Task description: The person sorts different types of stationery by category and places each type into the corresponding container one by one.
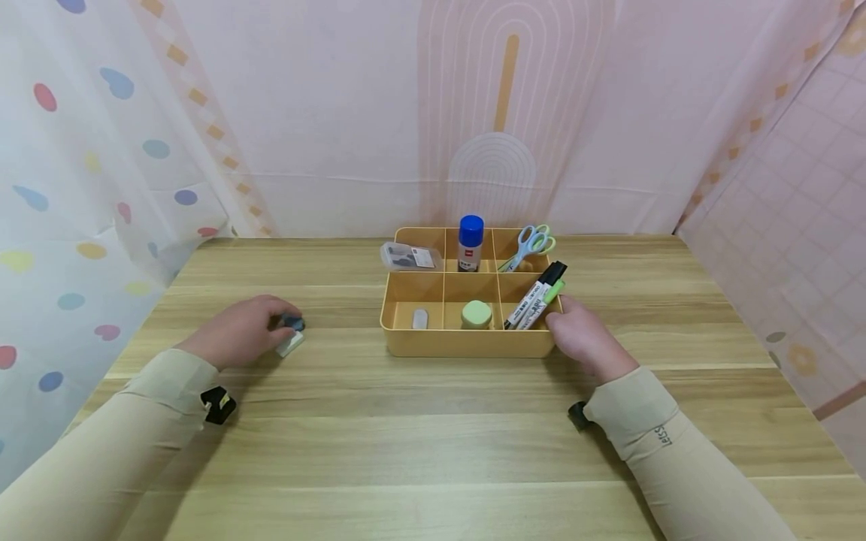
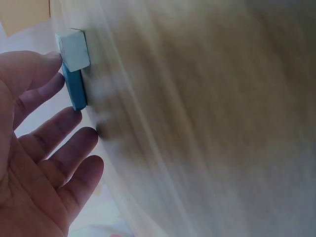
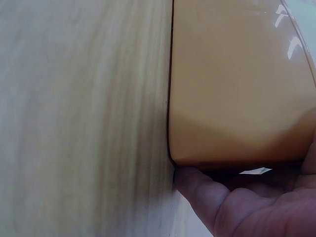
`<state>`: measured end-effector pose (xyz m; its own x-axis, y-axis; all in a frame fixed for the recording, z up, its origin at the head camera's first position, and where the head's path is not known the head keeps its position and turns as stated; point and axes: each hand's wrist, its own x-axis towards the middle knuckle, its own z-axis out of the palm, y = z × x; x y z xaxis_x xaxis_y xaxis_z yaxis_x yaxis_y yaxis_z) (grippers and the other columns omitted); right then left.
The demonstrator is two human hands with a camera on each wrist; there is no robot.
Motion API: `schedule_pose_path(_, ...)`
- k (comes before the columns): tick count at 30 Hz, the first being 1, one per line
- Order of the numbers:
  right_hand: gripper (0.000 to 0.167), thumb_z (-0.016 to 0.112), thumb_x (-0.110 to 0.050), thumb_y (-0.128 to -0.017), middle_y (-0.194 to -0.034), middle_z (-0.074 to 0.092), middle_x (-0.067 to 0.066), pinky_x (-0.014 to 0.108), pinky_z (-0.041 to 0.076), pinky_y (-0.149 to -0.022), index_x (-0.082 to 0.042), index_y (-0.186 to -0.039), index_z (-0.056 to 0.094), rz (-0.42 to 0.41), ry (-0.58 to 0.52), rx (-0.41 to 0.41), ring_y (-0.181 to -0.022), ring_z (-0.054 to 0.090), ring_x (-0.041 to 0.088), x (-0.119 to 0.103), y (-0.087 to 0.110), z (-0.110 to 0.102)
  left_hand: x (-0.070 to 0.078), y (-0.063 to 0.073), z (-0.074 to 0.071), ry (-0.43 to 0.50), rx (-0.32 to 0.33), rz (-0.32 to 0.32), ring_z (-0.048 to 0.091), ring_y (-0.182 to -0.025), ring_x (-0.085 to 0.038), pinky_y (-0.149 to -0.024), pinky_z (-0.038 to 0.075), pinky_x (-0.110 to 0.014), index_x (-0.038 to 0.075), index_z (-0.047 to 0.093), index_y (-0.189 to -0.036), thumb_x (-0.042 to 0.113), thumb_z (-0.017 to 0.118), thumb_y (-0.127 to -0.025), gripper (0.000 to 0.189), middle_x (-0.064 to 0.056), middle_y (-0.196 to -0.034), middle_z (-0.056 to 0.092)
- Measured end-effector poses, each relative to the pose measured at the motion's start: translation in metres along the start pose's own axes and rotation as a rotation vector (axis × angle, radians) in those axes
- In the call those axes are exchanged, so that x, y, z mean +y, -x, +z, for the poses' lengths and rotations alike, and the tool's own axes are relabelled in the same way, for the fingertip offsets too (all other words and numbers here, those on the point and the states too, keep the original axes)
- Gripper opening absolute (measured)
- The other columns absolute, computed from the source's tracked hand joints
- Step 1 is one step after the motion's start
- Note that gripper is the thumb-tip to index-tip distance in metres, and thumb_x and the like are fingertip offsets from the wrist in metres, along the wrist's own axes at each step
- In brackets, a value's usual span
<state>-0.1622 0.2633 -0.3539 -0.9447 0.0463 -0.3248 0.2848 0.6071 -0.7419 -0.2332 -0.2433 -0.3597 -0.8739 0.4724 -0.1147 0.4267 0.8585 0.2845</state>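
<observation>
My left hand is at the left of the table, fingers loosely bent. Its thumb touches a white eraser-like block, and its other fingertips are at a dark blue block against it. Both blocks lie on the table; whether they are one piece I cannot tell. At the right end of a yellow-orange desk organizer, my right hand holds the side wall. The right wrist view shows a finger low by the organizer's bottom corner; part of the hand is out of frame.
In the organizer's compartments are a clear plastic case, a blue-capped glue stick, scissors, markers, a round green item and a small grey item. A patterned curtain hangs behind the wooden table.
</observation>
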Motion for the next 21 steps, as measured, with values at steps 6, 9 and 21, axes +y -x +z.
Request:
schedule_pose_path(6,0.063,0.033,-0.017,-0.104,-0.164,0.039,0.025,0.063,0.029,-0.125,0.000,-0.165,0.027,0.003,0.008,-0.001,-0.146,0.039,0.039,-0.0002,0.0004,-0.0005,-0.0009,-0.0021,0.0013,-0.006,0.000,-0.021,0.068,-0.117,-0.039,-0.098,0.054,-0.062,0.003,0.070,-0.132,0.024,0.067,-0.103,0.036,-0.023,-0.129,0.071)
schedule_pose_path(9,0.063,0.033,-0.017,-0.104,-0.164,0.038,0.025,0.063,0.029,-0.125,0.000,-0.165,0.026,0.005,0.003,-0.002,-0.147,0.038,0.040,-0.0003,0.0004,-0.0005,-0.0022,-0.0037,0.0026,-0.009,0.005,-0.026,0.069,-0.116,-0.038,-0.097,0.054,-0.060,0.005,0.071,-0.130,0.025,0.066,-0.103,0.034,-0.021,-0.128,0.072)
schedule_pose_path(21,0.062,0.033,-0.017,-0.104,-0.164,0.039,0.025,0.063,0.028,-0.126,0.000,-0.164,0.028,-0.002,0.004,-0.002,-0.148,0.037,0.040,0.0003,-0.0003,-0.0004,-0.0019,-0.0076,0.0027,-0.004,0.022,-0.052,0.071,-0.108,-0.033,-0.095,0.055,-0.059,0.006,0.073,-0.125,0.027,0.064,-0.104,0.031,-0.017,-0.120,0.076)
